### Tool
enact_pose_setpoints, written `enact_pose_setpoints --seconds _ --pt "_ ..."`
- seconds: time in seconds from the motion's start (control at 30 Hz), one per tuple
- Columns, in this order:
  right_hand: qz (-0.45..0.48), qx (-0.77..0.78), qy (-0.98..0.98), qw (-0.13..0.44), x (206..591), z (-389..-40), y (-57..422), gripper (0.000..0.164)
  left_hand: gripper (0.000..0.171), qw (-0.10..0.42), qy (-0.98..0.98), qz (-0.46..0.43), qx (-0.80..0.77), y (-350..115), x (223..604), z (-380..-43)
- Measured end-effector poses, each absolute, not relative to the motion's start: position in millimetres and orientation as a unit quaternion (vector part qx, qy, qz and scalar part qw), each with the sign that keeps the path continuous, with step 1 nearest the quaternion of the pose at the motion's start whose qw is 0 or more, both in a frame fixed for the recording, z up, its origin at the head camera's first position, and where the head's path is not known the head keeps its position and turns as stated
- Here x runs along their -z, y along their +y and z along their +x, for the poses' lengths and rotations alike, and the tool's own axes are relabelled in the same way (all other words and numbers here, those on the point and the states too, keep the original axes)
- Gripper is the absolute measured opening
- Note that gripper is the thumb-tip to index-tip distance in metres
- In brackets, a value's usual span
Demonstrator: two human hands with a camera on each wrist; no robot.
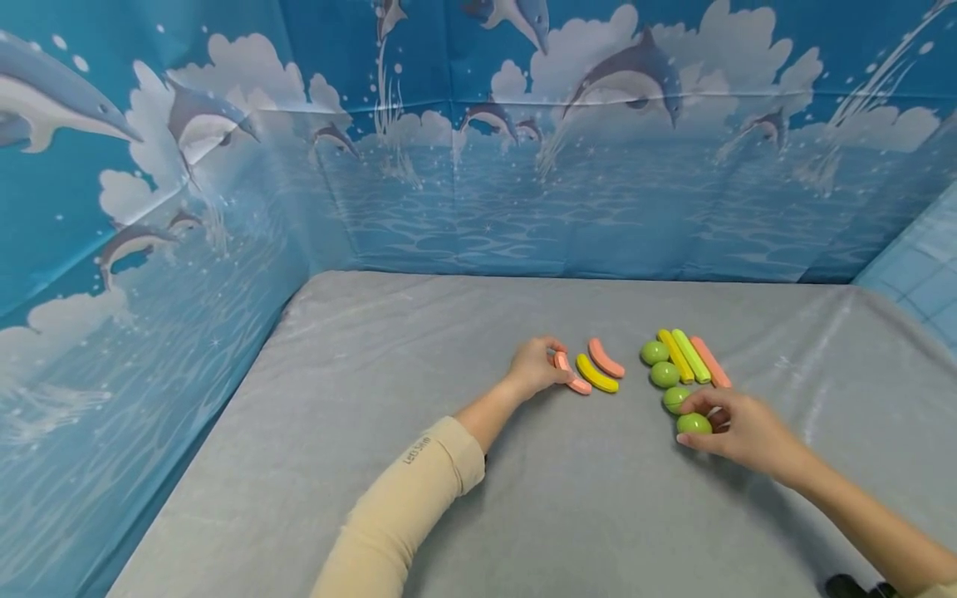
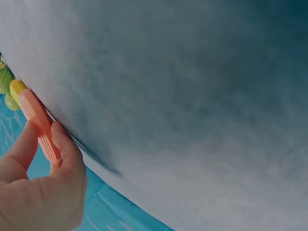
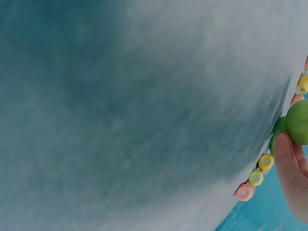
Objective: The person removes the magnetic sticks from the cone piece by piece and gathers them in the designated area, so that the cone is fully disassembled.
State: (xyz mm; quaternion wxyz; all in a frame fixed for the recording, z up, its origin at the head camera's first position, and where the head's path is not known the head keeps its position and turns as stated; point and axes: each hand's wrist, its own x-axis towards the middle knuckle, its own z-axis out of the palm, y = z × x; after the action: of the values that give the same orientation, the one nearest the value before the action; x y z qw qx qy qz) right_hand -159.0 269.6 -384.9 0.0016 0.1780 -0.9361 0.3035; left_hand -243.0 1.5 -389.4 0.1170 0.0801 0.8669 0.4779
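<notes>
My left hand [image 1: 537, 367] pinches a ridged salmon-pink curved piece [image 2: 39, 124] between thumb and fingers, low over the grey cloth. Just right of it lie a yellow curved piece [image 1: 596, 375] and another pink curved piece [image 1: 606, 359]. Farther right, several green balls form a slanting row. The thumb and fingers of my right hand [image 1: 751, 428] hold the nearest green ball [image 1: 694, 425], seen large in the right wrist view. Its index finger is close to the neighbouring green ball [image 1: 675, 400]; whether they touch I cannot tell.
Beside the far balls lie a yellow stick [image 1: 675, 355], a lime stick [image 1: 691, 356] and a pink stick [image 1: 711, 362], side by side. The grey cloth [image 1: 336, 399] covers the table. A blue dolphin-print curtain [image 1: 478, 199] hangs behind and at the left.
</notes>
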Motion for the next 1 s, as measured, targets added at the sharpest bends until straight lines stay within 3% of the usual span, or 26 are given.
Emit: enact_pose_setpoints --seconds 0.5,0.8,1.0 --pt "0.199 -0.28 -0.939 -0.007 385 -164 271 0.034 0.041 0.156 0.86 0.059 -0.483 5 381 -244" --pt "0.181 -0.291 -0.939 -0.03 382 -163 271 0.036 0.054 0.197 0.841 0.06 -0.5 5 377 -246" --pt "0.188 -0.302 -0.934 -0.022 379 -163 277 0.03 0.049 0.223 0.834 0.068 -0.5 -12 369 -249"
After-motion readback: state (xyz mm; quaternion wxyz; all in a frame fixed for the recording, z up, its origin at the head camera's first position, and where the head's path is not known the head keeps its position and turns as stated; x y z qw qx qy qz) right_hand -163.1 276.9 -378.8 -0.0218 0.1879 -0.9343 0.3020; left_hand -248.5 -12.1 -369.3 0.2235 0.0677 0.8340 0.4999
